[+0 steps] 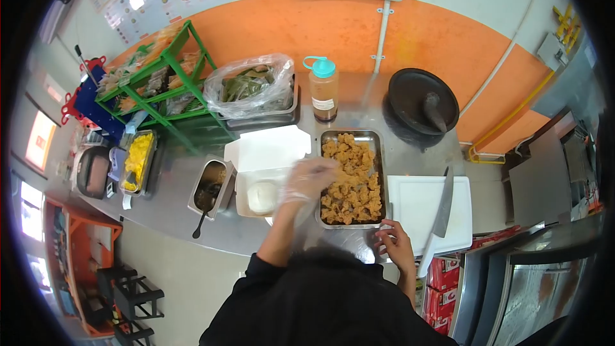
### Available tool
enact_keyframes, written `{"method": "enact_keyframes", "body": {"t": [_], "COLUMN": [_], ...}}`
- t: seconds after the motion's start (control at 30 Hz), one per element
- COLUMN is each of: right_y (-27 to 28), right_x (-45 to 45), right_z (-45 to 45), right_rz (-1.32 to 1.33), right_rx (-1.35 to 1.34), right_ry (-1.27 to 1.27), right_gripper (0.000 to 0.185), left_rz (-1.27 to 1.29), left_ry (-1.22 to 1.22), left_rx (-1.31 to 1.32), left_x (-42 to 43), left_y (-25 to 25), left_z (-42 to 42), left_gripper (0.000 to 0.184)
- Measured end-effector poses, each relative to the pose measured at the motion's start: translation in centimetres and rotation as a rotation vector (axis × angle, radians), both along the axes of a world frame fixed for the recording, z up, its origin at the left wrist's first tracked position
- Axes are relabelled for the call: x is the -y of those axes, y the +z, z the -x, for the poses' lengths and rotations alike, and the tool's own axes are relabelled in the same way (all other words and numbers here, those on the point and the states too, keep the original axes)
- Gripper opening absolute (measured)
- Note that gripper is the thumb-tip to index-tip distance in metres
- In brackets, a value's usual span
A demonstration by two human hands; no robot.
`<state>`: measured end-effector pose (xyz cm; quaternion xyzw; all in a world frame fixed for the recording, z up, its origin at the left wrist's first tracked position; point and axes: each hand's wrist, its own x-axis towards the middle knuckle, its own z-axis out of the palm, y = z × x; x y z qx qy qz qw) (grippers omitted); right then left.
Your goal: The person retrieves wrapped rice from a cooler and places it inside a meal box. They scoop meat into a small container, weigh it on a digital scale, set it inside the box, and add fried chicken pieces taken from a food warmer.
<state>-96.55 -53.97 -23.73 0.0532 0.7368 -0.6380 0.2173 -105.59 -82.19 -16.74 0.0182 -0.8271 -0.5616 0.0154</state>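
My left hand [311, 179], in a clear plastic glove, reaches over the left rim of a metal tray [383, 186] with its fingers toward the fried chicken pieces [351, 179]. The glove blurs the fingertips, so I cannot make out whether they grip a piece. Just left of that hand stands a white takeaway box [268, 148], lid up, holding a rounded mound of white rice [262, 197]. My bare right hand [397, 243] is by the tray's lower right corner at the counter's front edge, its fingers loosely bent and apart, with nothing in them.
A knife [442, 208] lies across a white cutting board [410, 198] at right. Behind are a stone mortar [410, 99] and a turquoise-lidded bottle [324, 90]. Leftward are a metal container [200, 186] with a spoon, a yellow-food tray [137, 161] and a green rack [173, 64].
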Motion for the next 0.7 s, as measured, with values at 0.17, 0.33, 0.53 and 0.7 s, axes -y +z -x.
{"method": "enact_keyframes", "body": {"t": [0.17,0.33,0.53,0.7], "right_y": [-0.7,-0.4,-0.2,0.3], "right_x": [0.3,1.0,0.6,0.5], "right_z": [0.6,0.9,0.7,0.5], "right_rz": [-0.006,-0.003,-0.034,-0.065], "right_rx": [-0.032,-0.038,-0.07,-0.075], "right_ry": [0.008,0.028,-0.01,-0.02], "right_gripper": [0.038,0.038,0.038,0.038], "left_rz": [0.306,0.407,0.351,0.648], "left_ry": [0.321,0.303,0.052,-0.365], "left_rx": [0.149,0.201,-0.156,-0.242], "left_x": [7.2,7.0,0.3,-6.1], "left_y": [1.0,0.2,-0.6,-5.7], "left_z": [-2.3,-1.8,-1.2,-0.2], "left_gripper": [0.02,0.024,0.026,0.027]}}
